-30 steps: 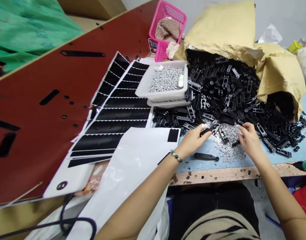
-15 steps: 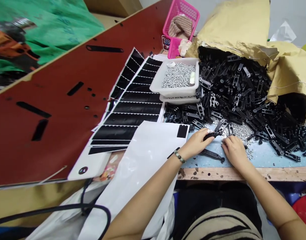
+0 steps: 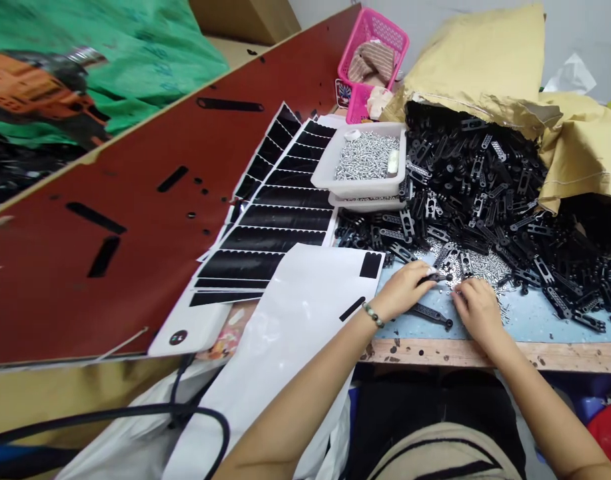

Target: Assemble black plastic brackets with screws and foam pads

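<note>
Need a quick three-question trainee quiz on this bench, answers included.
1. True or false: the left hand pinches a black slotted link.
2. Multiple choice: what fills the white plastic tray? A) silver screws B) black links C) cloth rags
3. Fill in: the right hand is over loose ____ on the blue mat.

Key: 1 true; 2 A; 3 silver screws.

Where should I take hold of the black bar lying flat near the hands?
Pinch the black bar across its narrow middle, coming from above on the near side: it lies flat, long and thin, and its rounded end sits close to the right hand.
</note>
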